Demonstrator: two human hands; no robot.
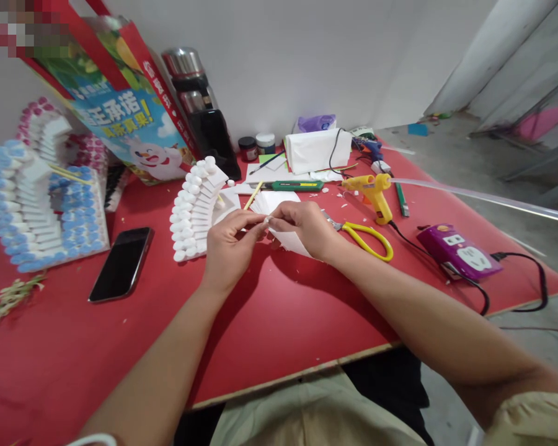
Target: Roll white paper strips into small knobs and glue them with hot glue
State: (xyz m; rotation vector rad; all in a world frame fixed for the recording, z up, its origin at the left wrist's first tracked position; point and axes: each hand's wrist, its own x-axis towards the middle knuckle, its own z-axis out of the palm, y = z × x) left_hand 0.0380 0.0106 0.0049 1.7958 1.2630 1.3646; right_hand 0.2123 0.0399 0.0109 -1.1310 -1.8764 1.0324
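Note:
Over the red table my left hand (232, 244) and my right hand (309, 226) meet fingertip to fingertip, both in a pinch. Between the fingertips shows a small white piece (267, 220), mostly covered, so its kind cannot be told. A white sheet of paper or card (294, 242) sticks out from beneath my right hand's fingers. Just left of my left hand stands a curved white model (193, 214) of stacked strips with round white ends. Yellow-handled pliers (369, 241) lie right of my right hand, and white cards (272, 201) lie behind both hands.
A yellow glue gun (372, 192) with a long clear stick stands right, near a purple power socket (460, 251) with cords. A green cutter (297, 186) lies behind. A phone (121, 263), blue-and-white model (46, 207), shopping bag (134, 121) and black flask (214, 139) are left.

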